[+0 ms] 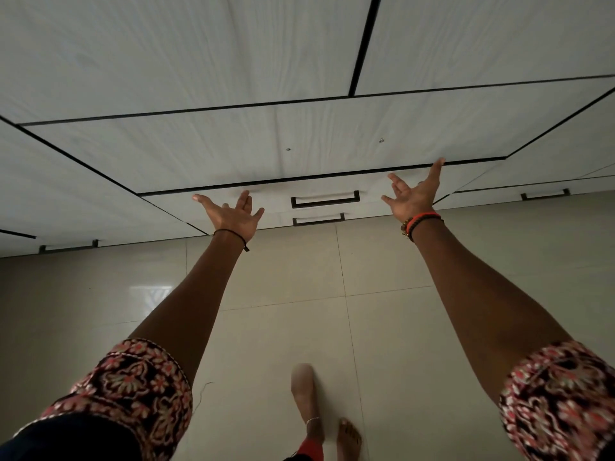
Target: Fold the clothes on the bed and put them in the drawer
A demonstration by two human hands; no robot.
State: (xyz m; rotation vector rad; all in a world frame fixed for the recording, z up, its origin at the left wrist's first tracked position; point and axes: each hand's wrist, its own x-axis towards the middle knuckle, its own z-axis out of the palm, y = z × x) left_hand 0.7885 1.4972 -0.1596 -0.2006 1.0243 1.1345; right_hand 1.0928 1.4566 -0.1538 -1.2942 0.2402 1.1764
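In front of a tall white wood-grain wardrobe (199,78), seen from above, a person is stretching both bare arms straight out toward its lowest part. Two drawers are sitting one above the other at the foot of the wardrobe, in the middle of the view. The upper drawer (276,198) is carrying a dark bar handle (325,198), and the lower drawer (366,216) is carrying a similar lower handle (318,218). Both drawer fronts are looking flush with the panels beside them.

The left hand (231,217) is hovering in front of the left part of the drawers, palm up, fingers spread and relaxed, holding nothing. A thin dark thread (233,235) is circling its wrist. The right hand (412,197) is reaching toward the right end of the upper drawer, also released and spread, grasping nothing. Its longest finger is pointing up to the dark line along the drawer's top edge; whether it is touching there is unclear. Red and dark bracelets (421,222) are ringing that wrist.

Red floral sleeves (139,377) are covering both upper arms. Below, two bare feet (348,437) are standing on a glossy pale tiled floor (283,277), one blurred.
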